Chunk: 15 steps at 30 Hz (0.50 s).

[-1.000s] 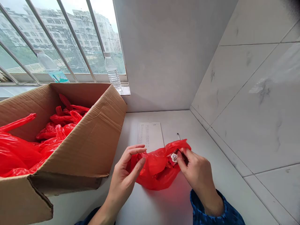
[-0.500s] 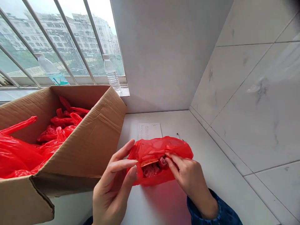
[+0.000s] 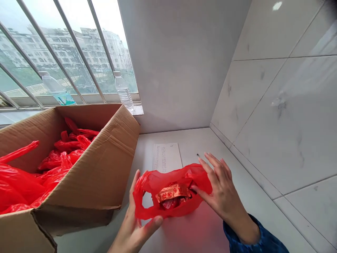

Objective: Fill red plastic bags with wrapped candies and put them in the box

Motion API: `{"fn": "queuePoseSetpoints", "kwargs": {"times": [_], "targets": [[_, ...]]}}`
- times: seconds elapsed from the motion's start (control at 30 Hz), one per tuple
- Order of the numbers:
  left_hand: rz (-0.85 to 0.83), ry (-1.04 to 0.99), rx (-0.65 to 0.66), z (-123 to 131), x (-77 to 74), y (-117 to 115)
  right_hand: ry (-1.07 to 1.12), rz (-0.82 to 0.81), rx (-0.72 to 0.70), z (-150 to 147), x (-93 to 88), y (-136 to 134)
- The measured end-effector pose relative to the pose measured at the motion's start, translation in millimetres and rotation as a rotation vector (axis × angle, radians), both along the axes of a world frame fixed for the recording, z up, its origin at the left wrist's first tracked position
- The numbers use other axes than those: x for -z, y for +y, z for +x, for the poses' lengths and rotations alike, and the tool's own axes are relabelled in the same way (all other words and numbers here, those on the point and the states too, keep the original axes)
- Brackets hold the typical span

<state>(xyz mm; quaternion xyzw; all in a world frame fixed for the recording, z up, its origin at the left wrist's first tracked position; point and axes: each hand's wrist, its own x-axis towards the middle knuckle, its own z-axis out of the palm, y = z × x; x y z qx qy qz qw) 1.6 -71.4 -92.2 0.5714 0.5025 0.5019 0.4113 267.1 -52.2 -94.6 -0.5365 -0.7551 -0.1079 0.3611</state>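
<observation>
A red plastic bag point(image 3: 184, 209) sits with its mouth spread in front of me, above the white tabletop. Inside it lie an orange-red wrapped snack packet point(image 3: 173, 192) and several smaller red wrapped pieces, partly covered. My left hand point(image 3: 135, 225) is curved round the bag's left end, its thumb in front and its fingers partly hidden behind the plastic near a handle opening. At the right end, my right hand point(image 3: 222, 188) has its fingers stretched and spread outside the bag. Its thumb reaches over the rim towards the wrapped pieces.
On the left stands a cardboard box point(image 3: 105, 165) holding several filled red bags point(image 3: 21, 182). A printed sheet point(image 3: 167, 156) lies behind my bag. Two bottles, one label-less point(image 3: 123, 91) and one with a turquoise label point(image 3: 58, 89), stand by the barred window. A tiled wall point(image 3: 276, 140) bounds the right.
The bag's mouth is wider and the orange-red packet shows more fully. My right hand has gone from pinched fingers at the contents to spread fingers. My left hand has moved round the bag's end.
</observation>
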Motion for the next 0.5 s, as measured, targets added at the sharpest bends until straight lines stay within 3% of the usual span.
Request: {"fn": "queuePoseSetpoints", "kwargs": {"times": [0.13, 0.27, 0.4, 0.5], "targets": [[0.016, 0.069, 0.17, 12, -10.9, 31, 0.18, -0.122, -0.219, -1, -23.2, 26], [0.067, 0.104, 0.29, 27, -40.4, 65, 0.732, -0.462, -0.532, -1, -60.5, 47], [-0.07, -0.31, 0.168, 37, -71.3, 83, 1.187, -0.455, -0.734, 1, -80.6, 65], [-0.011, -0.637, 0.095, 38, -87.9, 94, 1.359, -0.364, -0.715, 2, -84.2, 77]]}}
